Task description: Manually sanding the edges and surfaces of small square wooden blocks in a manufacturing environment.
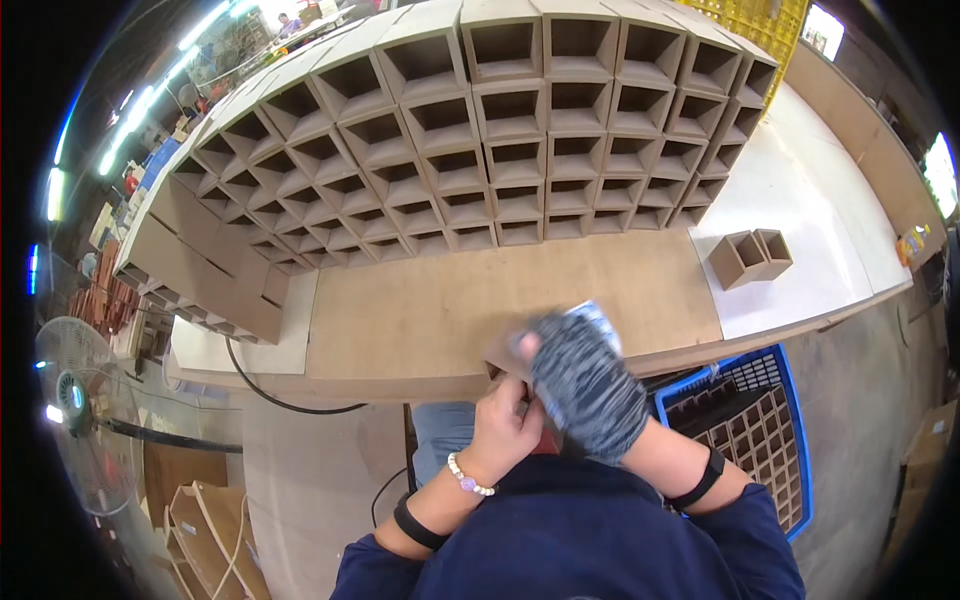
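My bare left hand (503,425), with a beaded bracelet at its wrist, is at the table's front edge. Its fingers are closed on a brown wooden piece (500,352), mostly hidden behind my right hand, so its full shape does not show. My right hand (588,385), in a grey knitted glove and blurred by motion, is closed just above and to the right of the left. Past its knuckles sticks out a blue-and-white sheet (597,322), pressed under the glove.
Stacked square brown boxes (515,160), open at the front, line the back of the table (400,310). Two small boxes (748,260) stand at the right. A blue crate (792,430) of boxes sits below the edge; a fan (80,400) stands at the left.
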A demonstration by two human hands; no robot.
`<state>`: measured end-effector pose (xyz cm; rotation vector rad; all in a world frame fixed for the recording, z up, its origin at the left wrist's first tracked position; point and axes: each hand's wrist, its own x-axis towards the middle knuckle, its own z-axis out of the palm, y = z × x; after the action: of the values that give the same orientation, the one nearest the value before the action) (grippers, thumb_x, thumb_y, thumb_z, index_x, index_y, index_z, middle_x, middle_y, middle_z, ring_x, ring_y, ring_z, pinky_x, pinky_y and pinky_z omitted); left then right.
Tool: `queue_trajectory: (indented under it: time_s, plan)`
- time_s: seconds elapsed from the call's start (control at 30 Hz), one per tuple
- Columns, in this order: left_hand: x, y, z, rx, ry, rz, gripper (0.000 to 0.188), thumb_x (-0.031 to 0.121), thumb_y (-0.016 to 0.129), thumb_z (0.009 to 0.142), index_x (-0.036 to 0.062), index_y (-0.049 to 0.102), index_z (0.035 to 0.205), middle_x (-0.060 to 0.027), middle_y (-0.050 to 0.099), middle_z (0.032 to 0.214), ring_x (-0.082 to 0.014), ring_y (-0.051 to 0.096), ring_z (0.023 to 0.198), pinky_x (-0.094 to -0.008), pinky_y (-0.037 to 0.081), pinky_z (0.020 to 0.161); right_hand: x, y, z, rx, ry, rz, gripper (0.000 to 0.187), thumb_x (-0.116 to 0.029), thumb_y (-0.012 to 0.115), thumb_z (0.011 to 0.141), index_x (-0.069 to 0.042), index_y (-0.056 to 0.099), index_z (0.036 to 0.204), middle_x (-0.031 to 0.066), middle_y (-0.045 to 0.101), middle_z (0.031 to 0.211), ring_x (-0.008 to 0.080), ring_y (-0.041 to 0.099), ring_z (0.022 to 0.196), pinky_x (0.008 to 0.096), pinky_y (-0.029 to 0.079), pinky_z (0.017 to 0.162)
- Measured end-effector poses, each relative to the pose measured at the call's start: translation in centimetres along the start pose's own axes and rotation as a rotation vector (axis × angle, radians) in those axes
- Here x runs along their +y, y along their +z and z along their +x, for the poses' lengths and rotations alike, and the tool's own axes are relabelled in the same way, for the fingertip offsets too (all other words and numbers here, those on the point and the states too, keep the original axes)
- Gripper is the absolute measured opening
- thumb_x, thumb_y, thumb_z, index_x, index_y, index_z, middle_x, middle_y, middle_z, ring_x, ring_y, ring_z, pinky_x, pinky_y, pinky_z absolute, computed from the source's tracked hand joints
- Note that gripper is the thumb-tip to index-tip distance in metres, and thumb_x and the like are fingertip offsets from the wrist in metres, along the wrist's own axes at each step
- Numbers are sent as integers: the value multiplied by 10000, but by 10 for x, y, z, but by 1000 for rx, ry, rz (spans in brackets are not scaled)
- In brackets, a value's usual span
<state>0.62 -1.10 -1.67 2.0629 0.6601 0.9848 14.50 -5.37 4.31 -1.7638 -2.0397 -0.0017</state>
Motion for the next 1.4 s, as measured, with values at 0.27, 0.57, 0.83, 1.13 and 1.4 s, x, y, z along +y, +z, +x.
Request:
queue_trajectory:
  time_s: [0.27, 0.57, 0.83, 1.13, 1.4]
  plan:
    - [9, -21, 8, 68, -441, -727, 246, 108, 527, 900, -36, 520, 1100, -56, 619, 939, -114, 573, 817, -264, 456, 738, 73, 20, -13, 299, 186, -351, 401, -149, 500, 817, -48, 530, 1204, 183, 515, 1240, 346, 463, 1176, 453, 310, 1020]
    - [7, -7, 15, 118, 61, 32, 246, -15, 577, 775, -16, 524, 1015, -168, 561, 706, -334, 571, 613, -371, 456, 546, -8, 2, -3, 229, -166, 4, 441, -158, 504, 807, -3, 489, 1219, 198, 515, 1223, 328, 483, 1151, 452, 319, 1022]
    - [8, 0, 14, 65, 143, 143, 164, 52, 618, 790, -16, 495, 874, -155, 555, 682, -323, 575, 595, -400, 443, 524, -2, 7, 10, -15, 76, -221, 424, -197, 492, 810, -19, 505, 1195, 179, 529, 1212, 310, 486, 1160, 426, 332, 1020]
    - [9, -1, 10, 24, 100, 158, 164, 22, 614, 770, -43, 509, 878, -183, 552, 683, -354, 554, 608, -405, 442, 549, 30, 21, 1, 172, 75, -155, 414, -181, 505, 800, 6, 518, 1169, 197, 532, 1198, 314, 479, 1165, 405, 330, 1019]
    - [1, -7, 5, 5, -150, -207, 370, 45, 611, 819, -61, 491, 1153, -133, 643, 875, -237, 641, 790, -295, 501, 697, 51, 29, 5, 126, 152, -244, 376, -172, 504, 807, -15, 544, 1146, 187, 552, 1177, 304, 504, 1142, 398, 345, 1014]
